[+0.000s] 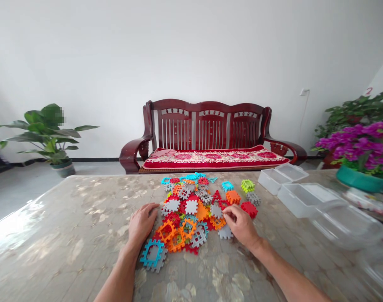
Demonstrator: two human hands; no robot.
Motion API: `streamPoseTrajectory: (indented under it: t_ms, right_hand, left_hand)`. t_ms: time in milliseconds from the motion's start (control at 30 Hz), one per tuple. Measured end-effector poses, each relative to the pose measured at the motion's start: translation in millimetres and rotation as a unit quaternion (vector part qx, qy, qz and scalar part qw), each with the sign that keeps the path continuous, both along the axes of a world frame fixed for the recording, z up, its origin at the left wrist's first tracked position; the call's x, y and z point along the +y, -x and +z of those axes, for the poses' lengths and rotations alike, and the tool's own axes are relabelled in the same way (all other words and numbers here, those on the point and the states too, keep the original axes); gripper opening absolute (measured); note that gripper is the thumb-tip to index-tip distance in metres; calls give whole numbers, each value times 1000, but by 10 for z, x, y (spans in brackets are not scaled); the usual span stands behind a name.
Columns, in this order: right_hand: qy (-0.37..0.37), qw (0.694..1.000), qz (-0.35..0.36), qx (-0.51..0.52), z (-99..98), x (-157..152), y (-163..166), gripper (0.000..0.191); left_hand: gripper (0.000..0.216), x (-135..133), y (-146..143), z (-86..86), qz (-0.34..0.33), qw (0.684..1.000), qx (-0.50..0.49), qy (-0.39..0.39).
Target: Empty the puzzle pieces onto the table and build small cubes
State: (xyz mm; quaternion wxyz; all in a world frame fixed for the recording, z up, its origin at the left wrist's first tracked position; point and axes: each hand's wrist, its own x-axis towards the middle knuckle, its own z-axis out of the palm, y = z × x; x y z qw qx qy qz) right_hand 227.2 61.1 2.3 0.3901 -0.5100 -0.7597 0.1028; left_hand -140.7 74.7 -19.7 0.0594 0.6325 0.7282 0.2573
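A heap of flat toothed plastic tiles [191,209] in red, orange, grey and blue lies mid-table. My left hand [142,224] rests palm down at the heap's left edge, fingers curled against the tiles, beside a blue frame tile [153,253]. My right hand [241,225] is at the heap's right side with thumb and fingers pinched at an orange tile [217,222]. Four small assembled cubes stand behind: blue [227,186], green [247,185], orange [233,197] and red [249,209].
Clear plastic boxes [301,197] and a lid [349,226] sit on the marbled table [68,226] at right. A potted purple flower [364,159] stands at the far right. A red wooden bench [210,138] and a green plant [49,138] are behind.
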Motion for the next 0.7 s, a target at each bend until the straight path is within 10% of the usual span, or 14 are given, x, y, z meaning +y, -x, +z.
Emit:
streamPoseTrajectory:
  t_ms: [367, 700]
  right_hand:
    - [55, 963, -136, -227, 35, 32, 48, 24]
    - [7, 982, -104, -157, -45, 100, 40, 8]
  left_hand:
    - [34, -9, -15, 17, -5, 1000, 4, -1]
    - [34, 11, 2, -3, -3, 1000, 6, 1]
